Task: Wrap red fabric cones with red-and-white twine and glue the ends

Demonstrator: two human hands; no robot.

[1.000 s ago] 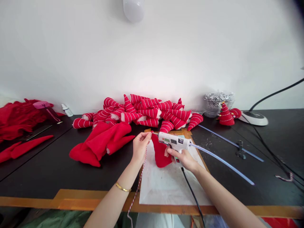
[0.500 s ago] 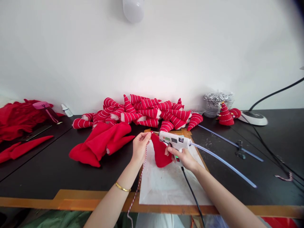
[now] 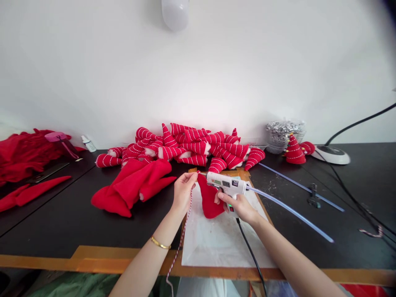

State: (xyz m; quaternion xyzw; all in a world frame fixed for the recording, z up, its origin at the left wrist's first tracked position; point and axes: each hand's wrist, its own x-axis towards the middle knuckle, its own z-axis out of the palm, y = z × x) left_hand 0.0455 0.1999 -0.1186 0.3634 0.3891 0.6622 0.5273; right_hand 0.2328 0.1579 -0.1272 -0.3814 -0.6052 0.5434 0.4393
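My left hand (image 3: 185, 189) pinches a red-and-white twisted cord (image 3: 185, 231) at the narrow tip of a red felt cone (image 3: 210, 202); the cord hangs down past the table edge. In my right hand (image 3: 235, 204) is a white glue gun (image 3: 227, 184), its nozzle pointing left at the cone's tip, close to my left fingertips. A clear glue stick (image 3: 291, 212) sticks out of the gun's back. The cone lies on a white sheet (image 3: 229, 247), partly hidden behind the gun.
Behind lies a pile of red cones with white stitched lines (image 3: 194, 147). Plain red felt pieces (image 3: 130, 189) sit left. At the right are a tub of silver tinsel (image 3: 280, 134), a small decorated cone (image 3: 294, 152), a lamp base (image 3: 332, 155) and another glue stick (image 3: 328, 202).
The view has shifted very slightly. The glue gun has moved a little to the left relative to my left hand; both hands keep their hold.
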